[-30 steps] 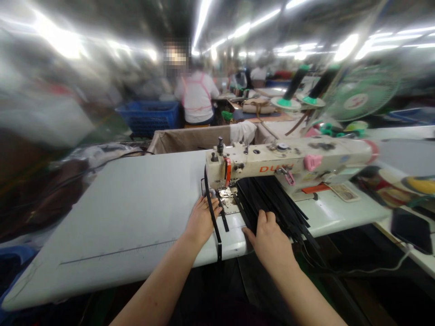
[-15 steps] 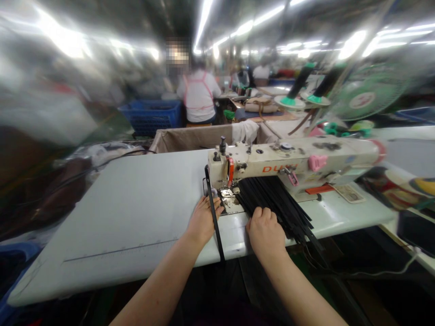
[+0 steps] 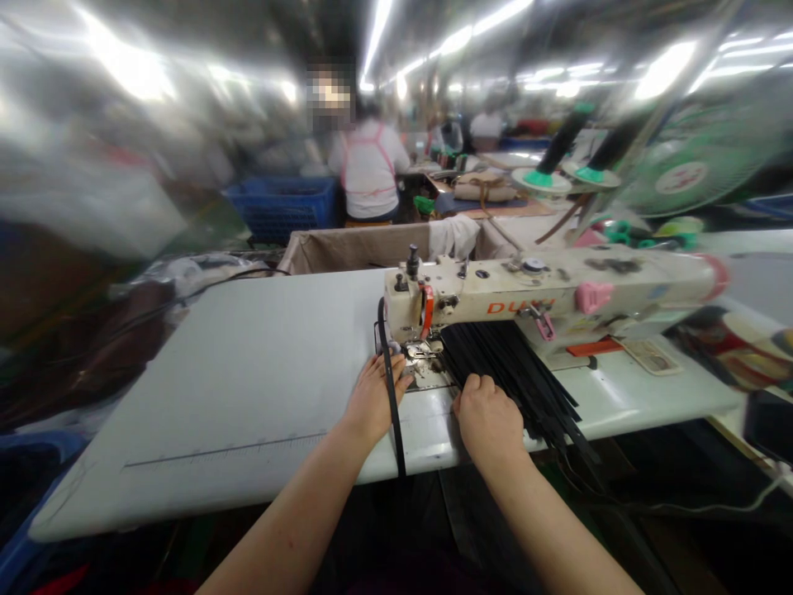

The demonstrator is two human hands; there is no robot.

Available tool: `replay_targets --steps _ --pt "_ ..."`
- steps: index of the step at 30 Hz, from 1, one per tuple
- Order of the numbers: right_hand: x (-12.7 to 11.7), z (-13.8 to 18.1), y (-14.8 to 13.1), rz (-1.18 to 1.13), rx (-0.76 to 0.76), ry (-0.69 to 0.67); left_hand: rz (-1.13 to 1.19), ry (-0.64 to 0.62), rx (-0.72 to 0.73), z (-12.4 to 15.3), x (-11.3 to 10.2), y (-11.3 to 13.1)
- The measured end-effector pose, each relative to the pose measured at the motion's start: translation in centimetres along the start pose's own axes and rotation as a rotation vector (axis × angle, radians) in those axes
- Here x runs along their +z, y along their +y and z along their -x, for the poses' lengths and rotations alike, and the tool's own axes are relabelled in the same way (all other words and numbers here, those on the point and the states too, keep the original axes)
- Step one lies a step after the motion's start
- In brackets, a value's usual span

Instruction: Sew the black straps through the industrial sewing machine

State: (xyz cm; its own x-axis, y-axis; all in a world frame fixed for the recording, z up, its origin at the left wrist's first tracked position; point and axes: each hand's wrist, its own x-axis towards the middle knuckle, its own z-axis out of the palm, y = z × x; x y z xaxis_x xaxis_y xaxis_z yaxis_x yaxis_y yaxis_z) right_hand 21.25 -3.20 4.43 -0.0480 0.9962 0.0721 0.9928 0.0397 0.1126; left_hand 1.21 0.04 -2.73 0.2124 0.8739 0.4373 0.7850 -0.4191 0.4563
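Note:
My left hand [image 3: 375, 397] lies beside the needle area of a white sewing machine [image 3: 477, 289], fingers stretched out low and thumb towards the metal needle plate [image 3: 432, 373]. A narrow black strap [image 3: 395, 413] runs across the back of this hand, loops up by the machine head and hangs over the table's front edge. My right hand [image 3: 489, 417] is closed, knuckles up, at the near left edge of a bundle of black strips [image 3: 508, 364]. Whatever its curled fingers hold is hidden. The bundle lies under the machine arm, its ends reaching past the table edge.
The pale table [image 3: 266, 355] carries a printed ruler line. Behind it stands a beige cloth-lined bin [image 3: 353, 245]. Thread cones [image 3: 561, 145] and a green fan [image 3: 681, 178] are at the right. A co-worker [image 3: 372, 169] sits ahead near a blue crate [image 3: 282, 205].
The view has shifted slightly, so the scene sits a little further right. My hands keep nearly the same places at the machine; the strap over my left hand bends a little differently.

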Motion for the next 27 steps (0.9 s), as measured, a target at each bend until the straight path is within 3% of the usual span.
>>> replay_targets --steps 6,16,22,27 --pt "-0.6 -0.6 0.4 -0.064 0.022 -0.079 -0.006 0.001 -0.003 0.0 0.1 0.1" --pt "-1.6 -2.9 3.3 -0.36 0.159 -0.25 0.208 0.09 -0.057 -0.8 -0.2 -0.7" --pt "-2.2 -3.8 5.6 -0.72 0.288 -0.3 0.195 0.068 -0.081 -0.7 -0.1 -0.7" --pt "-3.0 -1.9 5.1 -1.198 0.34 -0.299 0.193 0.088 -0.09 -0.7 -0.2 -0.4"
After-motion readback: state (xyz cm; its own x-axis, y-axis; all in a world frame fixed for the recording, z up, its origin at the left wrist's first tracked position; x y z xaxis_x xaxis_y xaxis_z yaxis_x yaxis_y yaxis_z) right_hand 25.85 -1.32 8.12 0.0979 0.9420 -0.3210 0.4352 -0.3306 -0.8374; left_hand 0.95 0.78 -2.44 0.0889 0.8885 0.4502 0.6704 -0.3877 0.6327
